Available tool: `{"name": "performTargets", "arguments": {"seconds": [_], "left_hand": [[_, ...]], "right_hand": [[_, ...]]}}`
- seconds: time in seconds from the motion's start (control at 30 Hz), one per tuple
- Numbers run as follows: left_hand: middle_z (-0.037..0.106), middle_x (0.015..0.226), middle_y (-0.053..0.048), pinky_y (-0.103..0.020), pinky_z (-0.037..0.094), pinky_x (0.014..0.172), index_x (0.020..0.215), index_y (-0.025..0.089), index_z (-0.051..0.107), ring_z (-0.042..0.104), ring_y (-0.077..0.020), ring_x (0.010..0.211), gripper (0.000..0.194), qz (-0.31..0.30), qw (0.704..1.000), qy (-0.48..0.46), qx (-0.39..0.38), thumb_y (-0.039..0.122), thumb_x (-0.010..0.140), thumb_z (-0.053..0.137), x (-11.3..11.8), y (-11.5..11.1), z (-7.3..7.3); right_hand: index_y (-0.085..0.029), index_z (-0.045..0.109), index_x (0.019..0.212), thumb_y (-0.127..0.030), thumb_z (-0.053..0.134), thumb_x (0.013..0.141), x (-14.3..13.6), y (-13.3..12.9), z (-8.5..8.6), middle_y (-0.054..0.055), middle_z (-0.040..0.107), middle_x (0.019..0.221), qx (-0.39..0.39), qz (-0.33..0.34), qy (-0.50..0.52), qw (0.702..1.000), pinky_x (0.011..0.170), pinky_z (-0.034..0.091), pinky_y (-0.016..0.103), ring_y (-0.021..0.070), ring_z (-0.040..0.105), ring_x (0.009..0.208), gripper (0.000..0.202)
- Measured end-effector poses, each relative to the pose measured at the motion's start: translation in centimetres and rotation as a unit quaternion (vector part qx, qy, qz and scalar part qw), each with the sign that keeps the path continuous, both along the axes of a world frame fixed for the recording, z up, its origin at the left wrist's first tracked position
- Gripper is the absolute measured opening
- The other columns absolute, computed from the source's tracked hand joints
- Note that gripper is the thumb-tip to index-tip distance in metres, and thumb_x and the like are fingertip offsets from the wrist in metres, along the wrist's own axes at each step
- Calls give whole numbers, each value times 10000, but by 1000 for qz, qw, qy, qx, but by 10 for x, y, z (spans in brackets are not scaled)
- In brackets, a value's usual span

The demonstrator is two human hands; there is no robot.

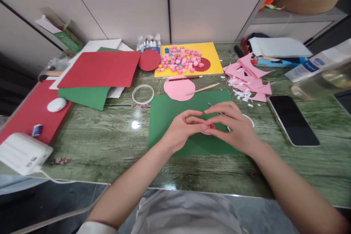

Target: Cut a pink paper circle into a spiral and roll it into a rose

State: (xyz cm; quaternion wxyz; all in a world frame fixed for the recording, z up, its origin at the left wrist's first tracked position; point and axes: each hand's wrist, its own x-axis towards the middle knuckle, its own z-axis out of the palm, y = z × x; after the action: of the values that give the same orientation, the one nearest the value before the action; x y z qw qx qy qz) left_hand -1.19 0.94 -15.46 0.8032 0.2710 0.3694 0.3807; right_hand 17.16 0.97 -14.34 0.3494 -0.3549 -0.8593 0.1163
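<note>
Over the green sheet (170,117), my left hand (184,128) and my right hand (234,126) meet fingertip to fingertip. Between their thumbs and fingers they pinch a small pink piece (207,130), mostly hidden by the fingers. A thin metal tool (210,105) and a white ring (249,120) lie partly behind my right hand. Just beyond the green sheet's far edge is a pink paper circle (178,89), with a pointed wooden stick (205,89) resting across its right side.
Many small pink rolled pieces (179,59) cover a yellow sheet (215,49) at the back. Pink scraps (251,78) and a phone (293,120) lie right. A tape roll (143,94), red sheet (101,68) and white charger (24,153) are left.
</note>
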Motion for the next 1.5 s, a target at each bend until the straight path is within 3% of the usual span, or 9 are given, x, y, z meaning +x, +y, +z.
{"name": "performTargets", "arguments": {"seconds": [0.2,0.43,0.7,0.83,0.93,1.1,1.3,1.37,1.5], "left_hand": [[706,699,0,-281,494,707,936,145,594,664,-118,640,414,-65,997,30,13,113,575,795,-7,4,1],[694,706,1,-239,476,662,947,155,575,643,-104,643,421,-147,981,99,76,97,585,782,-14,6,5],[719,780,-20,-269,478,788,955,146,597,669,-112,718,364,-4,999,28,46,114,632,760,-1,0,-2],[727,779,-25,-282,473,803,939,143,587,674,-126,746,351,35,999,7,25,122,636,762,1,0,-5],[732,770,-25,-286,483,757,947,143,578,670,-121,676,386,20,1000,9,18,124,618,777,-2,3,-3],[723,710,-8,-278,493,726,959,144,592,666,-116,643,418,-49,998,37,21,110,591,790,-9,7,0],[712,710,-7,-269,494,706,953,151,600,660,-113,638,421,-126,987,78,62,123,581,796,-16,9,0],[710,718,-11,-269,493,706,967,154,601,661,-117,644,426,-123,986,86,71,131,588,794,-16,9,-1],[718,753,-27,-292,491,739,989,154,589,673,-134,667,426,-55,995,56,54,163,612,786,-9,6,-2]], "right_hand": [[-225,682,875,-192,687,788,5,1,8,68,645,1041,-56,52,5,997,867,493,417,231,524,1026,93],[-236,696,865,-222,697,781,2,0,9,56,653,1045,-70,102,-21,992,869,497,405,220,524,1028,86],[-238,662,866,-212,694,785,-1,1,-1,56,687,959,9,-4,0,1000,817,511,413,225,564,953,91],[-231,651,869,-191,684,790,-7,-1,-4,58,700,910,67,-40,-13,997,817,501,424,228,579,916,94],[-234,659,894,-202,694,784,-6,-1,-2,62,694,924,48,-35,-4,998,811,507,417,229,568,921,120],[-243,686,919,-194,673,801,3,1,3,62,673,1008,-32,35,2,999,837,506,413,227,543,982,128],[-241,695,893,-229,659,817,3,1,4,63,664,1005,-73,83,-19,994,829,507,406,222,533,998,85],[-238,694,882,-224,658,817,2,1,3,65,669,1002,-68,81,-16,994,836,506,411,223,537,995,75],[-249,688,887,-215,676,800,0,1,2,58,687,977,-33,22,5,999,831,509,424,229,554,968,94]]}}
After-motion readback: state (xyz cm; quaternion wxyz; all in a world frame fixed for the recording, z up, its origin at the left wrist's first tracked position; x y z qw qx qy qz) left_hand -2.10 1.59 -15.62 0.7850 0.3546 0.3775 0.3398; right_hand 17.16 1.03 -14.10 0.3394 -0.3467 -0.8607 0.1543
